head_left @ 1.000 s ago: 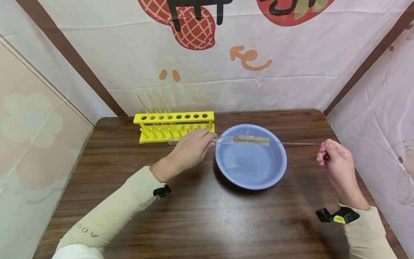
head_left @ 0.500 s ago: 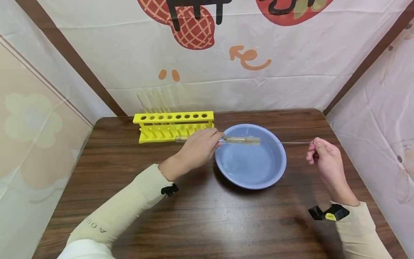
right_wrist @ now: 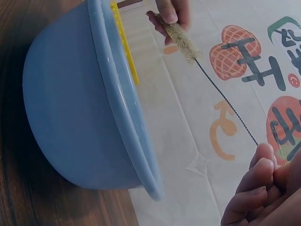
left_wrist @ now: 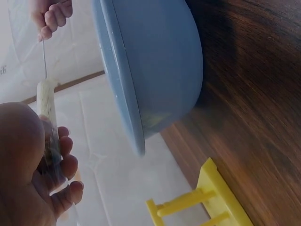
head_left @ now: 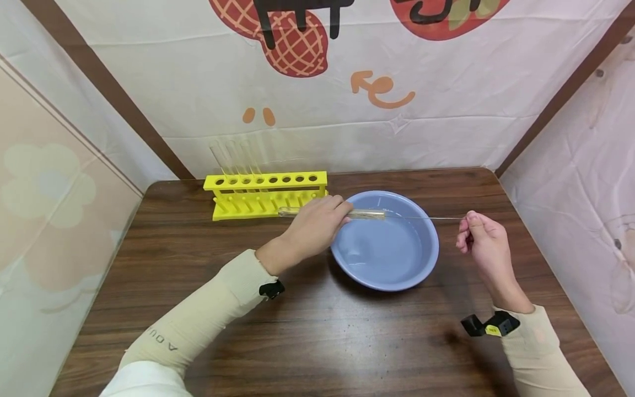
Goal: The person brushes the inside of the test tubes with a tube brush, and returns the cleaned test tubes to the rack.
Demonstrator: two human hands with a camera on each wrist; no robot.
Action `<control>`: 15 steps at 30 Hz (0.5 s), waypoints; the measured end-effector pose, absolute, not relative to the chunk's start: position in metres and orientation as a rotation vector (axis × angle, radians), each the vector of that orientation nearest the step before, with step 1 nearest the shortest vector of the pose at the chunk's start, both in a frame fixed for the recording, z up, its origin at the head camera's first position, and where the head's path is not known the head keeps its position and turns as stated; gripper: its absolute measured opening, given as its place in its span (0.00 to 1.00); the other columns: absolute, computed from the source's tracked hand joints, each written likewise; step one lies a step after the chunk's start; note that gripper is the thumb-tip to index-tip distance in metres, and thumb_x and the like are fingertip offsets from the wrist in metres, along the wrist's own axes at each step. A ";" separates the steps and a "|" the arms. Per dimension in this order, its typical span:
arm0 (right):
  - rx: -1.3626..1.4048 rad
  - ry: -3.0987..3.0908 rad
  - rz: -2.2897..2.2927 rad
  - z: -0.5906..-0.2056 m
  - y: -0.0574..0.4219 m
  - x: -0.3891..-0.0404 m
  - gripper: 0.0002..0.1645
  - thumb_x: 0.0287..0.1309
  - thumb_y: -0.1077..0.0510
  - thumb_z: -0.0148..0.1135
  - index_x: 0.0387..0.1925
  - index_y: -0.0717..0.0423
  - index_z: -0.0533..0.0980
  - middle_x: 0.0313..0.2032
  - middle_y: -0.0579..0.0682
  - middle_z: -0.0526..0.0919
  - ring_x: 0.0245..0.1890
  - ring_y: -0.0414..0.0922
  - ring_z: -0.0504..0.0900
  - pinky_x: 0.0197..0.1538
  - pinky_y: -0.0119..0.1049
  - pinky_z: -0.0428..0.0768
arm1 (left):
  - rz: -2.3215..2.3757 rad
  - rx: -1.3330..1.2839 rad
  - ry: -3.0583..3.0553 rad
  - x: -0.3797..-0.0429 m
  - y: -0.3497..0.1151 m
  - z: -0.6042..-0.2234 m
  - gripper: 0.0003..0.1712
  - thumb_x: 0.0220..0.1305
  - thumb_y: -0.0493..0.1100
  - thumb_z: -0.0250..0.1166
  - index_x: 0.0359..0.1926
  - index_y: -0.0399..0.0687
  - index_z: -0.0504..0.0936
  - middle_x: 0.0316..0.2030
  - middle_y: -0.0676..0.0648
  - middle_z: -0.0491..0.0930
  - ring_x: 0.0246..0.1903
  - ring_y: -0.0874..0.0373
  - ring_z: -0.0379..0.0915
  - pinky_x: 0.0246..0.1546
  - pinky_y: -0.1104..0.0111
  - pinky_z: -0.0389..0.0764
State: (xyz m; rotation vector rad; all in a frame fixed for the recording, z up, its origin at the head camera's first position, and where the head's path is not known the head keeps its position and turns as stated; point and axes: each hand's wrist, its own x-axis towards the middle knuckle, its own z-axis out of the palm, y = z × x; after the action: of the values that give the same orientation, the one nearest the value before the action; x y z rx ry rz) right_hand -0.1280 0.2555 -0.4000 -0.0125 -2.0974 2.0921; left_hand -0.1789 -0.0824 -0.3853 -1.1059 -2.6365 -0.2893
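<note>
Two grips nearer each other, and the bristles now in the tube's mouth.
My left grip wraps the test tube, held level above the worktop with its mouth over the blue basin; my right grip pinches the wire handle of the brush, off to the right. A second ago the bristles lay bare outside the tube; since then I've brought my hands together and they've slid in, so I judge the brush can now work on the inner wall, though not yet at the bottom. At far left, the yellow rack holds three other tubes.
</note>
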 end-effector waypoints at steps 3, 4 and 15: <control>-0.003 -2.100 2.094 -0.400 0.252 -0.129 0.23 0.79 0.53 0.48 0.25 0.56 0.74 0.14 0.44 0.76 0.15 0.35 0.74 0.20 0.25 0.71 | -0.283 -1.101 -2.646 -0.179 -0.080 -0.386 0.13 0.79 0.46 0.55 0.53 0.44 0.79 0.41 0.47 0.78 0.41 0.50 0.76 0.42 0.59 0.77; -0.001 -2.109 2.090 -0.400 0.250 -0.128 0.23 0.79 0.54 0.47 0.25 0.57 0.73 0.14 0.44 0.76 0.15 0.35 0.73 0.20 0.26 0.71 | -0.282 -1.106 -2.647 -0.179 -0.079 -0.386 0.13 0.79 0.46 0.54 0.53 0.45 0.79 0.41 0.47 0.78 0.41 0.50 0.76 0.42 0.59 0.77; 0.062 -2.232 2.092 -0.403 0.220 -0.133 0.27 0.81 0.55 0.42 0.27 0.70 0.68 0.12 0.44 0.73 0.13 0.36 0.70 0.19 0.28 0.67 | -0.296 -1.191 -2.645 -0.176 -0.059 -0.386 0.14 0.78 0.45 0.56 0.56 0.43 0.80 0.46 0.46 0.80 0.47 0.50 0.78 0.43 0.61 0.77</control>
State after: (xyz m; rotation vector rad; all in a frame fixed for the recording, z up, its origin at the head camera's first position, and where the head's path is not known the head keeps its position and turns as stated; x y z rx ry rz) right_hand -0.1325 0.2203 -0.4027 0.0615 -2.2322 2.0919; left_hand -0.1764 -0.0590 -0.3859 -1.1911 -2.6447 -0.2965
